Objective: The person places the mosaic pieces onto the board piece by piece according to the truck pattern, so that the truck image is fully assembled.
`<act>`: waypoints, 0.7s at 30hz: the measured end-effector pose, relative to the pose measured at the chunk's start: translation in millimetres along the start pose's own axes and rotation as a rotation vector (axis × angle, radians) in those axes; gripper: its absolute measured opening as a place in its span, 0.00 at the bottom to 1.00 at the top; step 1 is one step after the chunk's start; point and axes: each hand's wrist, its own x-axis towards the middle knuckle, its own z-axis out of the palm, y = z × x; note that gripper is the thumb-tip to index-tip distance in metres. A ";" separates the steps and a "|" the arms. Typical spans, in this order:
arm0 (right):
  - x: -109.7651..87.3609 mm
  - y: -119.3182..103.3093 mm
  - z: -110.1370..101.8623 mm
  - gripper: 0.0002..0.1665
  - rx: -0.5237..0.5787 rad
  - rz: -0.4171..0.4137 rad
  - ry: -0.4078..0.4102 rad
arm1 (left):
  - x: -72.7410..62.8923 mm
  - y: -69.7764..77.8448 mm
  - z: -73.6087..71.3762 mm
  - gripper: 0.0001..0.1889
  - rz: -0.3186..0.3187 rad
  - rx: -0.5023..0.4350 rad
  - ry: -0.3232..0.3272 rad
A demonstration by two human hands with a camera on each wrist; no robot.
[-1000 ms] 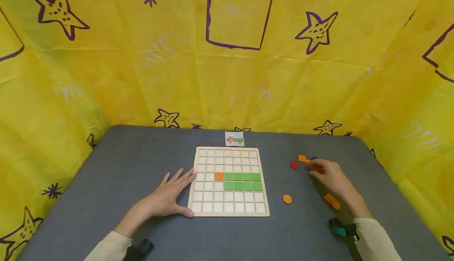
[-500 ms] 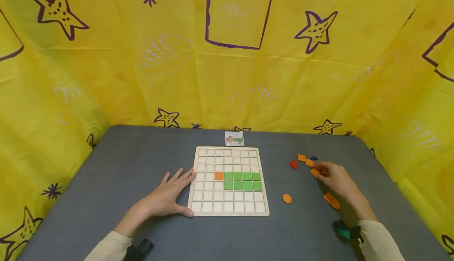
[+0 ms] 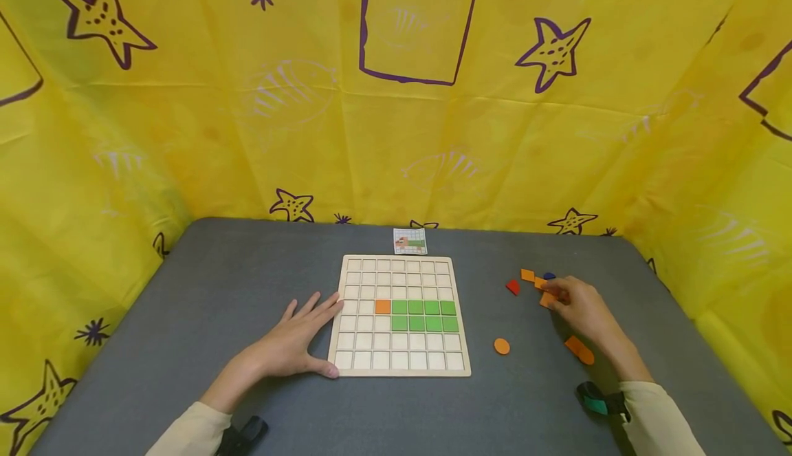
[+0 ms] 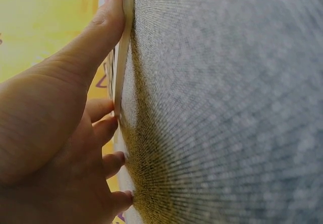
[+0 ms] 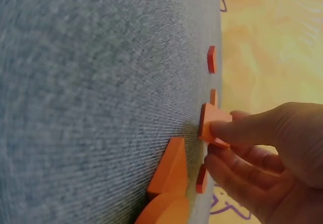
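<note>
My left hand [image 3: 287,347] lies spread at the left edge of a wooden grid board [image 3: 399,343], its thumb at the near corner and fingertips on the side. On the board sit one orange square tile [image 3: 383,307] and two rows of green square tiles [image 3: 415,307]. To the right, my right hand [image 3: 580,307] pinches a loose orange square tile [image 5: 205,124], its thumb across the face in the right wrist view. Right by those fingertips lie another orange square [image 3: 539,282] and a dark blue piece [image 3: 549,276], partly covered by the hand.
A small picture card [image 3: 410,241] lies behind the board. Near the right hand are a red piece [image 3: 513,287], an orange square [image 3: 527,275], an orange disc [image 3: 502,346] and orange pieces [image 3: 579,349] close together. A yellow curtain [image 3: 396,133] hangs behind the grey table [image 3: 396,415].
My right hand has shifted slightly among the loose pieces; an orange square that was hidden by it a second ago now shows at its fingertips. My left hand stays at the board.
</note>
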 end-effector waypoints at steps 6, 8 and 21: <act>3.7 -7.5 -0.7 0.14 0.076 -0.014 0.006 | 0.4 0.2 -0.8 0.60 -0.007 -0.009 -0.001; 5.5 -11.3 -0.4 0.14 0.099 -0.029 0.001 | 0.6 0.4 -1.0 0.60 -0.007 -0.007 -0.001; 24.2 -34.2 7.9 0.13 0.132 -0.091 -0.030 | 0.8 1.4 -1.7 0.60 -0.004 -0.001 0.002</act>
